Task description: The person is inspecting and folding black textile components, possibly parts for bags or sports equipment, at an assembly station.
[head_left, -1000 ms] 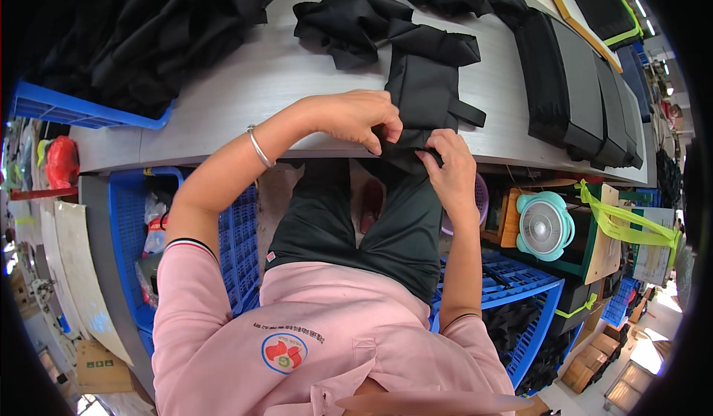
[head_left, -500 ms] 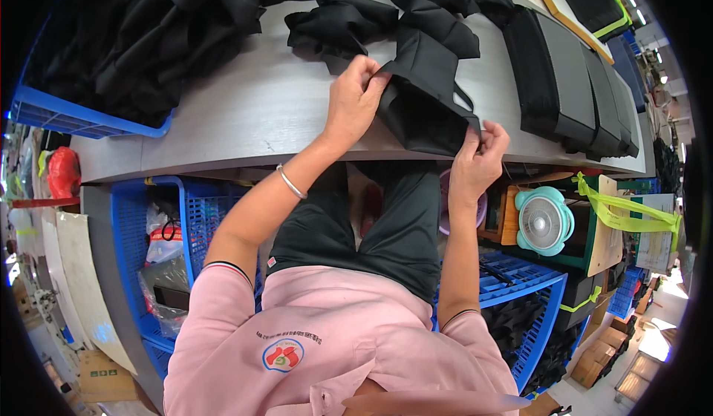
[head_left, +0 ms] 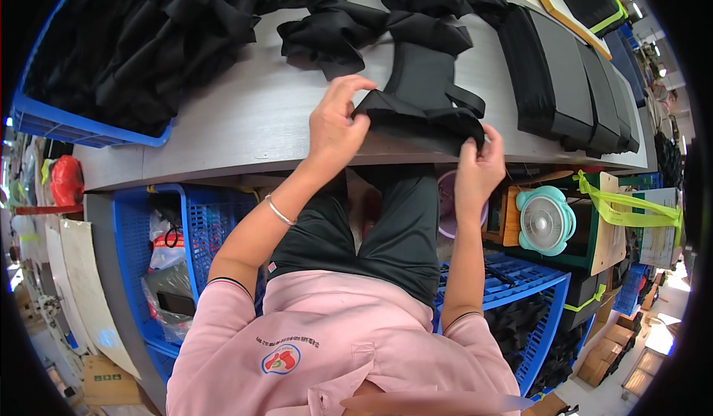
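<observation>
A black fabric piece (head_left: 420,123), sewn like a pouch with a narrow strap loop at its right, lies at the table's near edge. Its flat panel (head_left: 422,74) stretches away from me across the table. At its left corner is my left hand (head_left: 334,123), thumb and forefinger apart on either side of the cloth edge. My right hand (head_left: 481,162) pinches the right corner between thumb and fingers. Just beyond, crumpled black fabric pieces (head_left: 330,34) rest on the table.
A blue crate (head_left: 89,119) heaped with black fabric stands at the table's left. Stacked black panels (head_left: 553,82) lie to the right. Below the table are a blue basket (head_left: 200,230), a turquoise fan (head_left: 547,221) and a blue crate (head_left: 549,319).
My left hand has moved left and its fingers have spread from a pinch. The pouch opening has flattened and widened. My right hand stays at the right corner.
</observation>
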`<action>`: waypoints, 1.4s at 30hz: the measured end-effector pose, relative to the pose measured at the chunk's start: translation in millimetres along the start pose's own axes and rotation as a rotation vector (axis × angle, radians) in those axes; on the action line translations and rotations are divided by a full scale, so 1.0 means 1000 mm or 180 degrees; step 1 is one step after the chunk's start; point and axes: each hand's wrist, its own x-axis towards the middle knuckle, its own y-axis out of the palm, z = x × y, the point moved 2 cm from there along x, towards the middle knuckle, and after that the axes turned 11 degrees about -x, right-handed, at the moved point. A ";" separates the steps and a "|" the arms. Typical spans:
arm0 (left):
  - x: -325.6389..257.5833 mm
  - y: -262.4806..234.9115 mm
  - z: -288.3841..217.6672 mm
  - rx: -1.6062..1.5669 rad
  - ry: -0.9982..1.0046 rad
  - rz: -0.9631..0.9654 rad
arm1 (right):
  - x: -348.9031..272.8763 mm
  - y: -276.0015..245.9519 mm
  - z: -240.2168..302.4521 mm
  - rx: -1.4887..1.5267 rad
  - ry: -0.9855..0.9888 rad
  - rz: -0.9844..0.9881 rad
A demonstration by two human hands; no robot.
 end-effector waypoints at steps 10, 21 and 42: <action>0.054 0.074 0.025 0.0628 0.1056 0.0816 | -0.025 0.005 -0.010 -0.0960 -0.0656 0.1161; 0.068 0.078 0.022 0.0107 0.1310 -0.0210 | 0.182 -0.082 -0.001 -0.3238 -0.1164 -0.0615; -0.097 0.095 0.024 -0.4526 -0.1555 0.2501 | -0.114 -0.066 0.043 -0.0066 -0.0673 0.1917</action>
